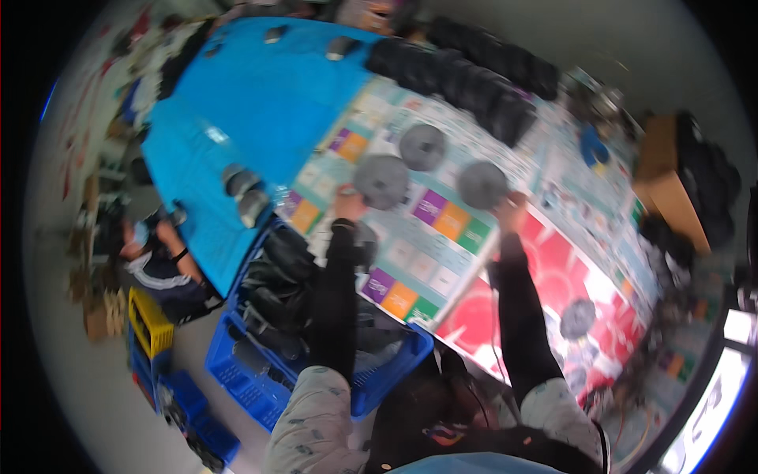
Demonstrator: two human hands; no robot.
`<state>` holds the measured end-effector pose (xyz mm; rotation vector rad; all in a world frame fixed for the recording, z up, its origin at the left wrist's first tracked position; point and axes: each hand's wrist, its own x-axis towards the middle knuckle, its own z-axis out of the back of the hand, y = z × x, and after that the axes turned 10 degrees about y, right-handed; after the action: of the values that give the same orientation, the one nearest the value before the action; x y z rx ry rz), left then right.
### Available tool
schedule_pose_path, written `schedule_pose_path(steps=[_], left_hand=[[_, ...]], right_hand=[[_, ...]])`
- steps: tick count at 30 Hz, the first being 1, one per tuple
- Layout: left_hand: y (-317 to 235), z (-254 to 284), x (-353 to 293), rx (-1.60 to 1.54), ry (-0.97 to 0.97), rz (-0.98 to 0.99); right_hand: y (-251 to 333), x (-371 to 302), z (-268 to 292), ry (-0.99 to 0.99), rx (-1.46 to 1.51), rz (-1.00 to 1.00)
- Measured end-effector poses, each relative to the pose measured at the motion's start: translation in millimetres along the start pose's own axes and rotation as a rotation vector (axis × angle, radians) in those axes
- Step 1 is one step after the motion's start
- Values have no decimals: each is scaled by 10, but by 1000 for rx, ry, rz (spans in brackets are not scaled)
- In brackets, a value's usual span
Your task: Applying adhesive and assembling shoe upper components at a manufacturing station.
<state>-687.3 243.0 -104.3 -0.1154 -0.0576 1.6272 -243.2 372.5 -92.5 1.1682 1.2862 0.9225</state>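
Over our printed tabletop (400,254), our left hand (349,206) pinches a grey disc (381,182), our right hand (512,210) a second disc (482,186); probably positioning both, we next need steady grips.

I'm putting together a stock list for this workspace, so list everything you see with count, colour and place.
Round discs: at least four, grey, on or over the printed sheets
Printed sheets: several, multicoloured, across the table
Table cover: blue, upper left
Small pieces: several, dark and pale, on the cover
Bundled items: many, black, along the far edge
Cardboard box: one, brown, right
Large basket: one, blue, lower left, holding dark items
Crate: one, yellow, far left
Co-worker: one, dark top, left
Other clutter: uncountable, too blurred
Left hand: one, at a disc's edge
Right hand: one, at another disc's edge
Forearms: two, black-sleeved, from below
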Motion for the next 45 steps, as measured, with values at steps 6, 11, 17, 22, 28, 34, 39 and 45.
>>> schedule_pose_path(steps=[6,11,17,22,28,34,39,45], left_hand=[[-802,-88,-229,-970,-359,755],[-840,219,-246,-626,-479,519],[-842,342,-391,-520,-315,615],[-852,470,-668,-785,-229,692],[-1088,672,-792,-1654,85,680],[-1426,454,-569,-1867,68,789],[-584,210,-897,-2020,-142,775],[-1380,344,-582,-1900,16,677]], right_hand=[[-1,-422,35,-107,-934,303],[65,-360,50,-90,-1016,526],[379,-581,-22,-118,-887,356],[1059,-1050,-228,407,-534,290],[2783,-2428,-702,1309,870,116],[3123,-2752,-630,1378,926,48],[3244,-3241,-640,1549,1132,-38],[3128,-3061,-355,1359,697,19]])
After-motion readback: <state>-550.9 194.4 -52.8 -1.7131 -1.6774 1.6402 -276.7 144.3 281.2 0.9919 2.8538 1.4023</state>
